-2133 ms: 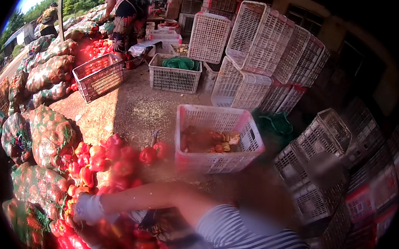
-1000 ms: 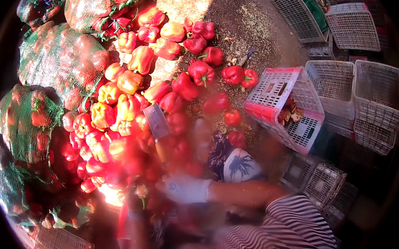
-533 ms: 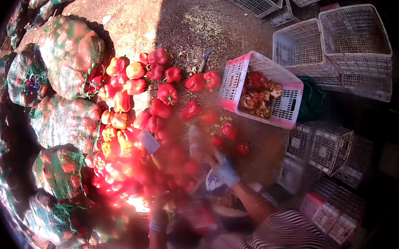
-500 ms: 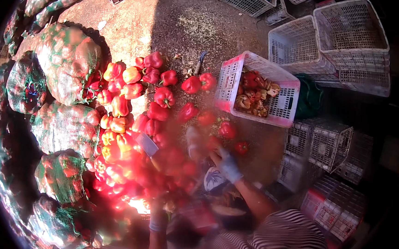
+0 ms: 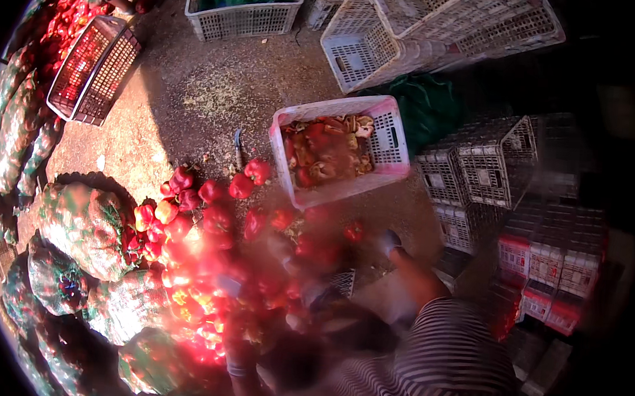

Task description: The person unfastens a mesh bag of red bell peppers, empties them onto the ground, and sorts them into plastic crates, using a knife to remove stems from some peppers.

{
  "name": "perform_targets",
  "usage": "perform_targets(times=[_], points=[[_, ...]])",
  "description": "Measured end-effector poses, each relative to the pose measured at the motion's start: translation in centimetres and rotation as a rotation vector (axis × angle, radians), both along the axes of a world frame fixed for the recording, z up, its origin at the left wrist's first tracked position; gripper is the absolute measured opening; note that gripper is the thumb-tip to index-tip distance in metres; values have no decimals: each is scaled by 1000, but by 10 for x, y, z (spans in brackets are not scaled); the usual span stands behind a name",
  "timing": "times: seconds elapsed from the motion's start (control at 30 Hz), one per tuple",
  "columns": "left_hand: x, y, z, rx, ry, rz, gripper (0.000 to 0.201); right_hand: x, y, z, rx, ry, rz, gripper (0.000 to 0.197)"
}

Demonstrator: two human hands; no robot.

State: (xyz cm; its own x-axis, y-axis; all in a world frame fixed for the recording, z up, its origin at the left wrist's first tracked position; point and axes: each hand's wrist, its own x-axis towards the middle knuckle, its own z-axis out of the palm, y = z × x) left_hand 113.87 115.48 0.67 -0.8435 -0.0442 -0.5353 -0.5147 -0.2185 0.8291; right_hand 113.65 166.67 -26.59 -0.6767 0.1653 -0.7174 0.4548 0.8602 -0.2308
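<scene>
The right hand (image 5: 389, 241) has swung rightward past a lone pepper (image 5: 354, 231), so clear of the pepper pile (image 5: 196, 300); the left hand (image 5: 238, 347) stays beside it; I cannot tell either grip.

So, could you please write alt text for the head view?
A person's blurred left hand is beside piled red and orange peppers; the right hand is before a pink-edged crate of pepper scraps. Mesh sacks lie left, stacked crates right.
</scene>
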Motion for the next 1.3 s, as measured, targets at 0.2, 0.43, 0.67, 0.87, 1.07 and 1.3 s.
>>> perform_targets(times=[0.2,0.43,0.67,0.87,1.07,1.3], points=[[-46,-1,-4,-13,30,-215,38,3,-43,60,24,-52,-225,39],[-117,29,22,318,-282,-81,28,-4,-68,159,-237,-11,-757,33],[-142,-5,-19,537,-393,-139,24,140,-12,40,-302,211,-679,37],[-190,52,-33,319,-259,-285,31,100,34,85,118,-197,-443,47],[-218,125,-41,228,-214,-388,40,39,115,191,515,-270,-329,57],[-174,175,-91,184,-198,-395,52,-60,359,212,924,86,-411,85]])
